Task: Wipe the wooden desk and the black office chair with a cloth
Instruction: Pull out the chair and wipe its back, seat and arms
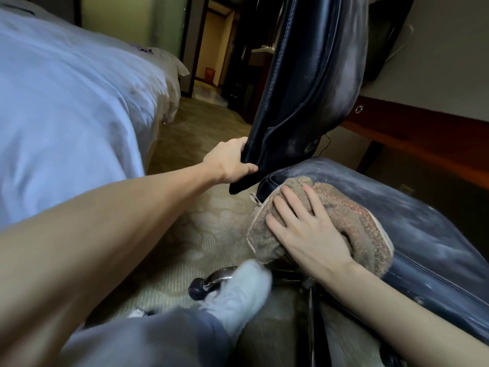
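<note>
Your left hand [232, 161] curls round the lower edge of the chair back [312, 75], just above centre. At 4 o'clock from it, your right hand [304, 229] lies flat, fingers spread, on the cloth [357, 215] covering the seat [428, 229] corner. The desk [423, 133] is at 2 o'clock, the bed [66, 102] at 10.

A patterned carpet floor [211, 229] fills the middle of the view. The bed [66, 102], under a pale cover, stands on it at the left. The black office chair [423, 221] rests on the carpet by its chrome base, with one caster [197, 286] touching the floor and a pale shoe [243, 292] just beside it. The cloth [352, 207] lies on the chair's seat. The wooden desk [423, 128] runs along the right, with a metal-ringed hole [359, 109] in its top
</note>
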